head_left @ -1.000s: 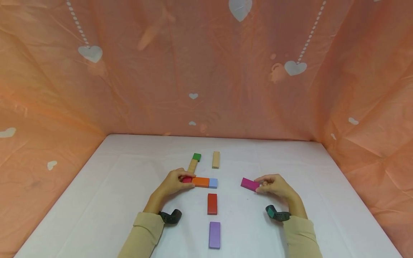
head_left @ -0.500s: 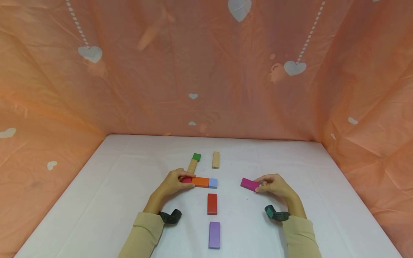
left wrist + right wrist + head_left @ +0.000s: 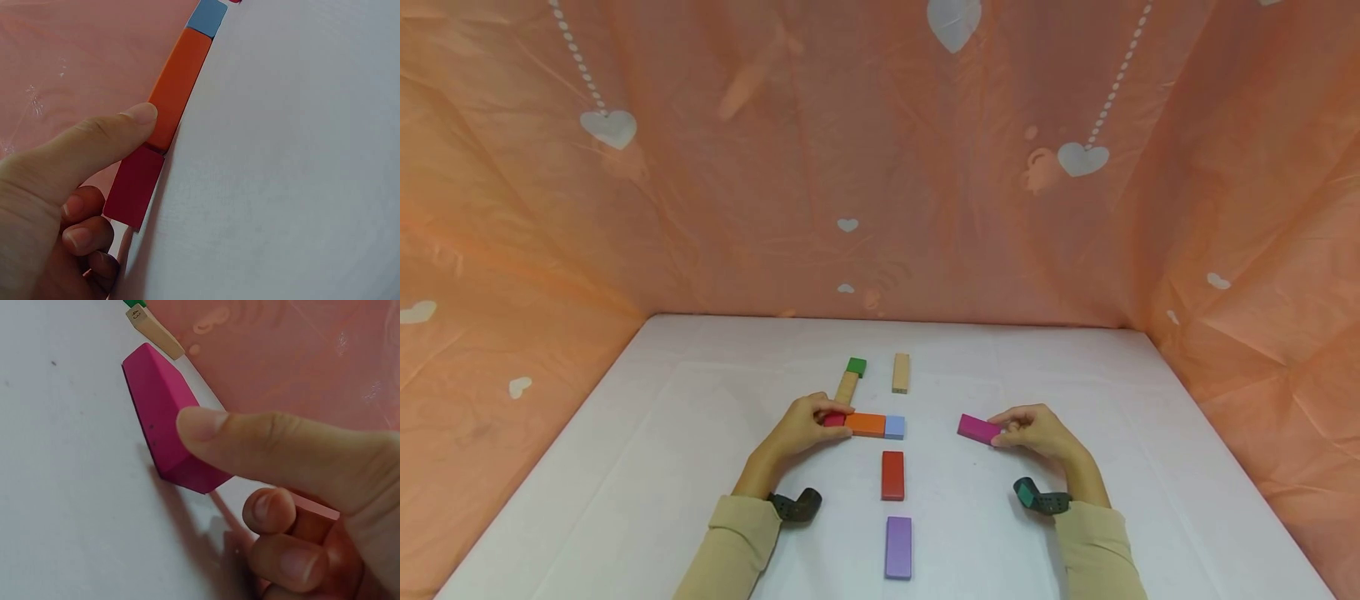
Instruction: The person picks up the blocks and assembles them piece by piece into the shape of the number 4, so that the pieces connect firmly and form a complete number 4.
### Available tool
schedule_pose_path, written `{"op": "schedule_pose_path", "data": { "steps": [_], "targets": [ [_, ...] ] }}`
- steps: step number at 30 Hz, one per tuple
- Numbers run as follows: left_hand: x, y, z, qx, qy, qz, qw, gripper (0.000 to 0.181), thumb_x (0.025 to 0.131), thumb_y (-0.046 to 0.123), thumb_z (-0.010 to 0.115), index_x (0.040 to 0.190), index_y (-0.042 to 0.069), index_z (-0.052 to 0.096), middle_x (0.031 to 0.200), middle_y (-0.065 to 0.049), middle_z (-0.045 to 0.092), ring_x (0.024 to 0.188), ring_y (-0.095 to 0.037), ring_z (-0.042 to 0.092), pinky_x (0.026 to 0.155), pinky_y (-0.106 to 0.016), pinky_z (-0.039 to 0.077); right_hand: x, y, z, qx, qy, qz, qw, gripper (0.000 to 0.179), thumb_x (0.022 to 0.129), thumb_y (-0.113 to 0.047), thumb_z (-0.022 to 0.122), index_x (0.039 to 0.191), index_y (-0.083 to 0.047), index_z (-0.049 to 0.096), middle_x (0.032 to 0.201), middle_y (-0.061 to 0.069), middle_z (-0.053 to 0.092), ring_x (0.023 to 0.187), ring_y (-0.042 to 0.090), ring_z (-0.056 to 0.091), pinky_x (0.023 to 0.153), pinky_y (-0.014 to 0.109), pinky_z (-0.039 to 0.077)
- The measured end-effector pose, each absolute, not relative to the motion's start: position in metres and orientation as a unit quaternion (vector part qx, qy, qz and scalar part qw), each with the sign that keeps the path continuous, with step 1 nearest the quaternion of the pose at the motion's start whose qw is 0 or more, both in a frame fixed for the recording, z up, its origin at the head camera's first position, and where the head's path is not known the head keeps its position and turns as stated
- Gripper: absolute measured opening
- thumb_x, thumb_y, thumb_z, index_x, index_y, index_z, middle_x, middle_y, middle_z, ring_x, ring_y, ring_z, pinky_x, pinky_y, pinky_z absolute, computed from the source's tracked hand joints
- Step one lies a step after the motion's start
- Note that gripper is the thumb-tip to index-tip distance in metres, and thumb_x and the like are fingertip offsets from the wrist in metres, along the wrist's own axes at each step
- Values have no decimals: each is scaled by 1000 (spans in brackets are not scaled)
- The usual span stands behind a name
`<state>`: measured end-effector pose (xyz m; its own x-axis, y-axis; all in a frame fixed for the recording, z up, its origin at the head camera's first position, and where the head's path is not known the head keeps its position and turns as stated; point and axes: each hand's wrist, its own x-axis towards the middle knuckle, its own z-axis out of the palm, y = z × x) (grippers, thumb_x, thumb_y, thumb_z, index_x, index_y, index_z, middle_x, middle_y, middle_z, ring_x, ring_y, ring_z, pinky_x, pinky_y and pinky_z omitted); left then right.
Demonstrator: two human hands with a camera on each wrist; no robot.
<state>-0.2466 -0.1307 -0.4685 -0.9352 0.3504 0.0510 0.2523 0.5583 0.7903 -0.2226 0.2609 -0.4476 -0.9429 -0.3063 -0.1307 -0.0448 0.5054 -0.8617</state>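
Note:
My left hand [image 3: 797, 427] pinches the left end of an orange block [image 3: 867, 425], thumb on the near side and index finger on the far side. A crimson block [image 3: 134, 187] sits end to end with the orange one, inside the curve of that hand. At the orange block's other end is a short light blue block [image 3: 894, 427]. To the right, my right hand [image 3: 1039, 433] holds one end of a magenta block [image 3: 977, 428] between thumb and fingers. In the right wrist view a shadow falls beside this magenta block, and my thumb covers part of it.
Behind the row, a plain wooden block [image 3: 847, 387] slants toward a small green block [image 3: 856, 367]. Another wooden block [image 3: 901, 373] lies to its right. Nearer me are a red block [image 3: 892, 476] and a purple block [image 3: 898, 547]. Orange cloth [image 3: 880, 167] borders the white table [image 3: 1150, 467].

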Motion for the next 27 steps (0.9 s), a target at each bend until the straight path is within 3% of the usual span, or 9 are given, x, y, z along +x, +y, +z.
{"op": "schedule_pose_path", "data": {
  "steps": [17, 27],
  "targets": [
    [-244, -130, -465, 187, 875, 444, 44, 30, 79, 17, 78, 107, 6, 74, 85, -9, 57, 81, -15, 43, 65, -19, 35, -223, 253, -447, -110, 860, -482, 126, 38, 82, -10, 74, 113, 11, 65, 68, -3, 43, 64, 3, 40, 60, 18, 34],
    [-246, -130, -466, 179, 877, 443, 50, 30, 79, 17, 79, 107, 7, 74, 85, -8, 56, 83, -15, 44, 66, -19, 35, -224, 249, -450, -101, 868, -470, 122, 39, 83, -15, 73, 115, 7, 66, 65, -4, 43, 65, 4, 42, 65, 20, 36]
  ]
}}
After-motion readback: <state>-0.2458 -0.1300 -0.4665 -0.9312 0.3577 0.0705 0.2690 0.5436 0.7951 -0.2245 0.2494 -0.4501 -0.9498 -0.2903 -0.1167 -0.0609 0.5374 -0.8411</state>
